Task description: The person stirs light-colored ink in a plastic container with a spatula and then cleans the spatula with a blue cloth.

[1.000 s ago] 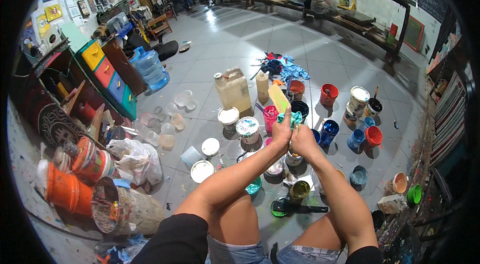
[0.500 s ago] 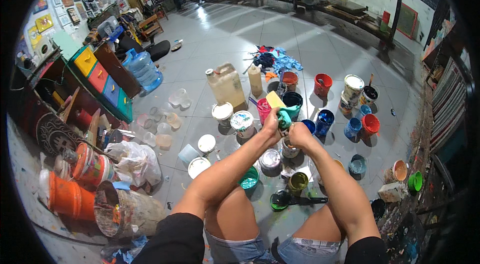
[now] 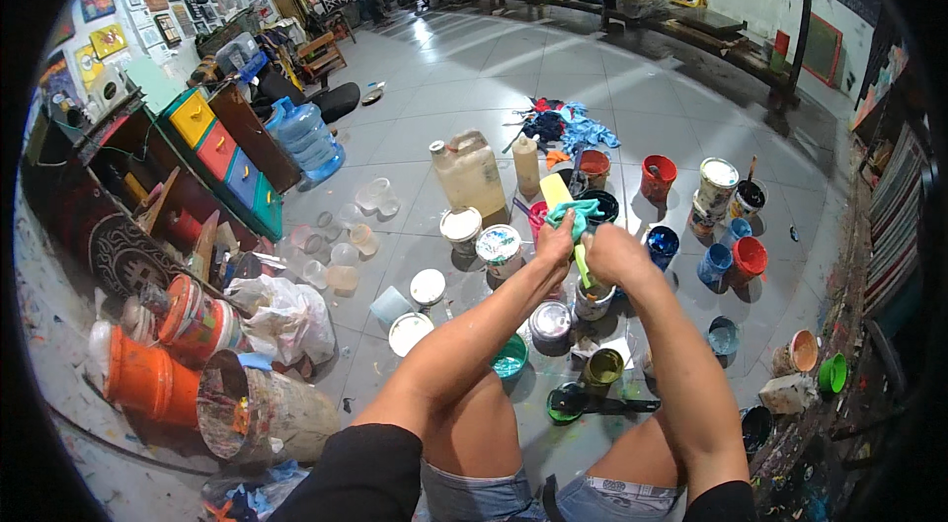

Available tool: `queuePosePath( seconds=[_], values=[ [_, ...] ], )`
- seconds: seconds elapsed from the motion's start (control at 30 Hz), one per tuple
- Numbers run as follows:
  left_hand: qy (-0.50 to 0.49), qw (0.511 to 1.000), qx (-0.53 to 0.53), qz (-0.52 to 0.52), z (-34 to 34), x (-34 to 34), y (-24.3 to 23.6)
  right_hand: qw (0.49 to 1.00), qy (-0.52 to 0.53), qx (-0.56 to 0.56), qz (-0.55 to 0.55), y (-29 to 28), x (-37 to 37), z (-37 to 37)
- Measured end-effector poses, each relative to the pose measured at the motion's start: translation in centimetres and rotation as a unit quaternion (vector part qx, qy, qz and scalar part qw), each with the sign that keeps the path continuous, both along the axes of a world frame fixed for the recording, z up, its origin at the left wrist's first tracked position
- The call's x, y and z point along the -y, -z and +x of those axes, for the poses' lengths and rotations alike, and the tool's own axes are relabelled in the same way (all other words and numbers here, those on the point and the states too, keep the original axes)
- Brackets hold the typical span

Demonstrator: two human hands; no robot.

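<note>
My left hand is closed around a teal cloth, which is wrapped about a spatula-like tool. The tool's flat yellow blade sticks up beyond the cloth, and a lime-green handle slants down between my hands. Fingers curled, my right hand is closed right beside this handle; what lies inside it is hidden. Just below the hands stands a white paint tub. Behind them are a dark-green paint pot and a pink pot.
Several paint pots, including a red one and a blue one, stand on the tiled floor to the right. Left are a cloudy jug, clear cups and an orange bucket. A black-handled tool lies near my legs.
My hands have drawn slightly apart, exposing the lime-green handle. The yellow blade stands more upright. The whole view has shifted, moving the scene slightly right and down.
</note>
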State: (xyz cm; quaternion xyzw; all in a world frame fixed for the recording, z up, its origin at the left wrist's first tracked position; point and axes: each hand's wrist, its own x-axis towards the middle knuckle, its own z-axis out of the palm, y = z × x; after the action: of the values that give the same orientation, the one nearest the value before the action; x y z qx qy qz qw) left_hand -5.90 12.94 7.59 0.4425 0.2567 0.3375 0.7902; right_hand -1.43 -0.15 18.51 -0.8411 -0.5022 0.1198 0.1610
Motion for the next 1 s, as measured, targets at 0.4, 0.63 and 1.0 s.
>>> queuePosePath(
  seconds=[0.4, 0.63, 1.0],
  values=[
    [0.037, 0.972, -0.184, 0.138, -0.6, 1.8, 1.6, 0.937, -0.291, 0.113, 0.159, -23.7, -5.1, -12.0],
    [0.061, 0.969, -0.237, 0.021, 2.5, 1.8, 3.0, 0.892, -0.371, 0.062, 0.250, -23.2, -6.8, -19.7],
    [0.078, 0.990, -0.002, -0.114, -2.6, -1.6, -0.1, 0.992, -0.061, 0.077, 0.081, -4.1, -1.5, -4.0]
  ],
)
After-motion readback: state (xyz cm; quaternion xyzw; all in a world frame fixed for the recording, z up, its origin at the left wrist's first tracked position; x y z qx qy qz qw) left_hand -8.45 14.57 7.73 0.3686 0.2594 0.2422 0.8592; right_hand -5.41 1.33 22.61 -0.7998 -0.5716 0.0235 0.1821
